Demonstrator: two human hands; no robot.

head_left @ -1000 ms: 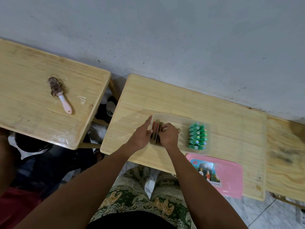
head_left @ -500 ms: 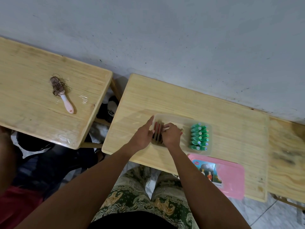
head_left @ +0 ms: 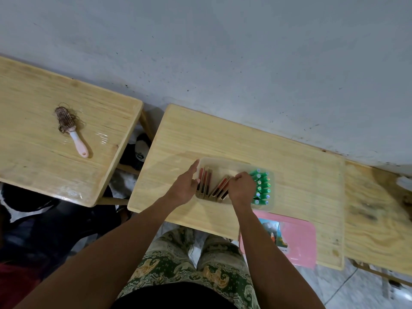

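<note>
The left hand (head_left: 182,188) lay spread against the clear box's (head_left: 223,162) left end. The right hand (head_left: 242,189) pinched tilted brown slats (head_left: 219,188) beside the green tubes (head_left: 264,186).

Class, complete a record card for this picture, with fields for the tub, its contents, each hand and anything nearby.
Container: clear tub on the middle table
Contents: upright packs left, tilted packs middle, green tubes right
Left hand: fingers straight, thumb against the upright packs
Right hand: grips the tilted packs
Nearby: pink lid at the near edge; hairbrush on the left table
</note>
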